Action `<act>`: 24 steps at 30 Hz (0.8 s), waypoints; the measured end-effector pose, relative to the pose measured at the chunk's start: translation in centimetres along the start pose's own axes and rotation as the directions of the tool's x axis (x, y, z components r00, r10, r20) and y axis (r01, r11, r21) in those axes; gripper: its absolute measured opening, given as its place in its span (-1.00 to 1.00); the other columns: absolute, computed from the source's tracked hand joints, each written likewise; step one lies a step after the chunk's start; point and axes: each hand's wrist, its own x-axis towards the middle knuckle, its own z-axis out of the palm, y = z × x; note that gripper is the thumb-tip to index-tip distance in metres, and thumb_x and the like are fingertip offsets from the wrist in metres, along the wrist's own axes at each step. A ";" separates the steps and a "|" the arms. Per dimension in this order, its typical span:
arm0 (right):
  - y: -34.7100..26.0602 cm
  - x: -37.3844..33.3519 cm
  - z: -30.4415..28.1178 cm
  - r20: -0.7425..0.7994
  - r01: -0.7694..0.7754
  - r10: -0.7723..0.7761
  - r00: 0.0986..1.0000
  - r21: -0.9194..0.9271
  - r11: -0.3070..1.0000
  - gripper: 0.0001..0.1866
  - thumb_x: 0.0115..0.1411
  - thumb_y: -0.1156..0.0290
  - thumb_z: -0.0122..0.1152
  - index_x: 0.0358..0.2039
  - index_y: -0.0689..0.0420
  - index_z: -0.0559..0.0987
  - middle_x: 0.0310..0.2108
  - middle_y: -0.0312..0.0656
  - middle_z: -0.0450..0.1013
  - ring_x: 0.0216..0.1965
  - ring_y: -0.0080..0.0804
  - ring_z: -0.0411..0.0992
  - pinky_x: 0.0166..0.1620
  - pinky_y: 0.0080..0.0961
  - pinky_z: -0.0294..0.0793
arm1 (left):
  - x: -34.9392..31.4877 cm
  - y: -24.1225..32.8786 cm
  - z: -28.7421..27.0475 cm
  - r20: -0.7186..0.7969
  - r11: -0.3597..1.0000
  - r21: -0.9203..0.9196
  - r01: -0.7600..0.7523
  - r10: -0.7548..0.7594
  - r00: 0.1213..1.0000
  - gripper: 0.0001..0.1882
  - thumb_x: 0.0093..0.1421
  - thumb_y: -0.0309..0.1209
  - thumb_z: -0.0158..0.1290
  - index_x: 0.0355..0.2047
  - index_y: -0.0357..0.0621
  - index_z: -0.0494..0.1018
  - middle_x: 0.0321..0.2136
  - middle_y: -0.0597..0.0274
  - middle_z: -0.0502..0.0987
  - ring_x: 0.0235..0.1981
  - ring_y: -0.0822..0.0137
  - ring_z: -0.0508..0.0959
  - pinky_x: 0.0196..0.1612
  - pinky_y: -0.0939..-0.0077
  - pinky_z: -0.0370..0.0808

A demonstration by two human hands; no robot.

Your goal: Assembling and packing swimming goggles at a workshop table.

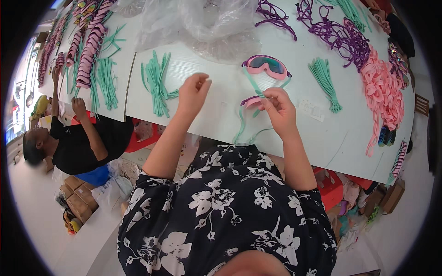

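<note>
My right hand (279, 108) is closed, thumb and fingers pinching a mint-green strap beside a pair of swimming goggles (251, 101) with a pink and purple frame. My hand partly hides these goggles, and mint straps (240, 126) hang from them toward the table's near edge. Just beyond lies another pair of goggles (266, 66), pink with a purple rim and dark blue-green lenses, its strap running down toward my right fingers. My left hand (194, 93) is raised over the table, fingers loosely curled and apart from the thumb, nothing visible in them. Nearest to it is a bundle of mint straps (158, 84).
Clear plastic bags (198, 23) cover the far middle of the white table (221, 83). At right are mint straps (324, 84), purple frames (334, 34) and a pink heap (382, 87). Stacked pink pieces (91, 57) lie left, where a co-worker (87, 138) in black sits.
</note>
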 end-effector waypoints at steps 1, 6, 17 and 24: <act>0.1 -0.3 0.0 0.018 -0.071 0.071 0.997 -0.004 0.997 -0.85 0.21 0.55 0.13 -0.19 0.23 0.48 -0.35 -0.27 0.47 -0.32 -0.58 0.45 -0.25 -0.64 0.45 | -0.9 -1.3 0.1 0.006 0.972 0.221 -0.082 0.083 0.997 -0.76 0.17 -0.36 0.08 -0.18 -0.18 0.50 -0.36 0.13 0.53 -0.43 0.28 0.56 -0.32 0.48 0.50; 1.5 -0.9 0.4 0.045 -0.170 0.169 0.985 0.018 0.985 -0.83 0.22 0.51 0.13 -0.18 0.25 0.47 -0.31 -0.25 0.50 -0.36 -0.60 0.46 -0.24 -0.65 0.45 | -3.8 -3.7 3.8 0.194 0.875 0.341 -0.343 0.291 0.937 -0.75 0.08 -0.44 0.17 -0.19 -0.14 0.52 -0.34 0.13 0.50 -0.34 0.19 0.53 -0.31 0.39 0.49; 1.1 -1.0 0.5 -0.024 -0.209 0.210 0.978 0.017 0.978 -0.82 0.20 0.46 0.18 -0.21 0.25 0.48 -0.38 -0.30 0.48 -0.36 -0.62 0.44 -0.25 -0.66 0.46 | -2.7 -2.1 4.9 0.073 0.960 0.187 -0.210 0.199 0.977 -0.83 0.09 -0.49 0.17 -0.31 -0.19 0.43 -0.36 0.19 0.52 -0.33 0.28 0.54 -0.29 0.40 0.50; 2.1 -1.0 0.5 -0.105 -0.102 0.092 0.990 -0.098 0.990 -0.85 0.14 0.43 0.25 -0.33 0.20 0.50 -0.45 -0.33 0.45 -0.41 -0.66 0.36 -0.36 -0.70 0.34 | -2.0 5.4 5.7 0.325 0.666 -0.635 0.392 -0.230 0.917 -0.85 0.16 -0.55 0.12 -0.26 -0.27 0.44 -0.28 0.15 0.56 -0.28 0.41 0.55 -0.18 0.50 0.52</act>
